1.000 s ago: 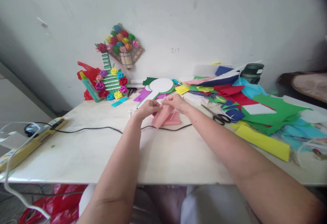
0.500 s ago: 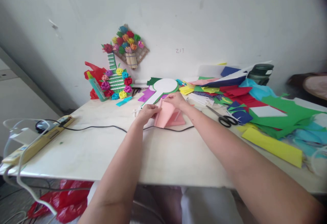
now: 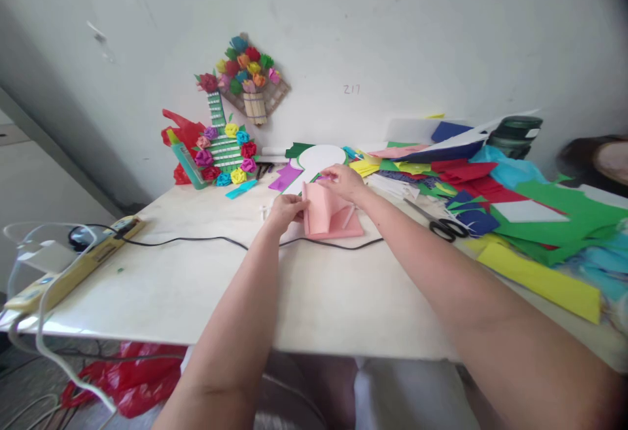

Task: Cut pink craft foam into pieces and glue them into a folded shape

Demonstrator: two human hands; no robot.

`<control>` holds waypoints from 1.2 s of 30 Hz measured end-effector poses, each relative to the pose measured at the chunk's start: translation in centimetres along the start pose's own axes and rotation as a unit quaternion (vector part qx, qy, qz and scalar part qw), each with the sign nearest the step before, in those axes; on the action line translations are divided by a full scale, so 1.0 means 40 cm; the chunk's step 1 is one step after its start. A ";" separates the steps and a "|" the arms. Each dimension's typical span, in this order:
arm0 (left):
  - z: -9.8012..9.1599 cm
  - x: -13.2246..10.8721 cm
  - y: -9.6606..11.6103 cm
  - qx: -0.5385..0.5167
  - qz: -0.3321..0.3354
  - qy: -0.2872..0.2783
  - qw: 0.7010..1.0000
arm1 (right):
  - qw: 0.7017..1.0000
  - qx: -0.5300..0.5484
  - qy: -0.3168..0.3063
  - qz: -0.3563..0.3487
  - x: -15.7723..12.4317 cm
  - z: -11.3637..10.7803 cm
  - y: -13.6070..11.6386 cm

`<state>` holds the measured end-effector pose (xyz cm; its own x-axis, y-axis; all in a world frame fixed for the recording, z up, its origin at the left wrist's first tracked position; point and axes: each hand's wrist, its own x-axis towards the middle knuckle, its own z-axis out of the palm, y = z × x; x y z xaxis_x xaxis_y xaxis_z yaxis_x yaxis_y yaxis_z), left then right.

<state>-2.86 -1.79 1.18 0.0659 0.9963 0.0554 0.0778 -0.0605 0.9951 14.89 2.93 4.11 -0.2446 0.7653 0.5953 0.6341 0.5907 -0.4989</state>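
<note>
A folded sheet of pink paper stands partly raised on the table in front of me, with its lower flap lying flat and a thin pale stick or roll on it. Its left edge is rolled or folded over. My left hand pinches that left edge between thumb and fingers. My right hand is closed at the upper edge of the sheet, its fingertips partly behind the paper. Just beyond the hands lies a white round-headed cutout with a green border.
Black-handled scissors lie right of my forearm, near heaped coloured sheets. A black cord crosses the table from a power strip. A glue bottle and a paper-flower decoration stand at the back left.
The raised pink sheet has opened out and shows more of its face. My right hand has shifted slightly up along its top edge. The camera view has turned slightly left.
</note>
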 end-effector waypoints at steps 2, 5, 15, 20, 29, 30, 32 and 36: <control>-0.002 0.005 -0.006 -0.033 0.006 0.029 0.999 | 0.997 -0.056 0.056 0.009 -0.023 -0.016 -0.028; -0.004 0.008 -0.013 -0.086 0.014 0.064 0.994 | 0.990 -0.112 0.032 0.074 -0.065 -0.038 -0.066; 0.016 0.010 -0.025 -0.153 0.037 0.097 0.983 | 0.935 0.148 -0.204 0.249 -0.137 0.021 -0.085; 0.026 0.011 -0.026 -0.165 0.040 0.098 0.981 | 0.950 0.132 -0.151 0.238 -0.145 0.045 -0.080; 0.039 0.006 -0.014 -0.170 0.042 0.129 0.976 | 0.925 0.243 -0.108 0.273 -0.139 0.063 -0.056; 0.040 0.006 -0.014 -0.174 0.041 0.132 0.975 | 0.913 0.271 -0.105 0.285 -0.140 0.059 -0.063; 0.043 0.007 -0.016 -0.183 0.039 0.137 0.973 | 0.890 0.331 -0.108 0.295 -0.144 0.048 -0.077; 0.048 0.009 -0.018 -0.205 0.046 0.134 0.968 | 0.857 0.405 -0.135 0.290 -0.153 0.031 -0.094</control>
<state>-0.98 -1.49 0.32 -0.2120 0.9711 0.1095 -0.3213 -0.1751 0.9306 13.11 -3.64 1.57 -0.2897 0.9570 -0.0139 0.0167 -0.0095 -0.9998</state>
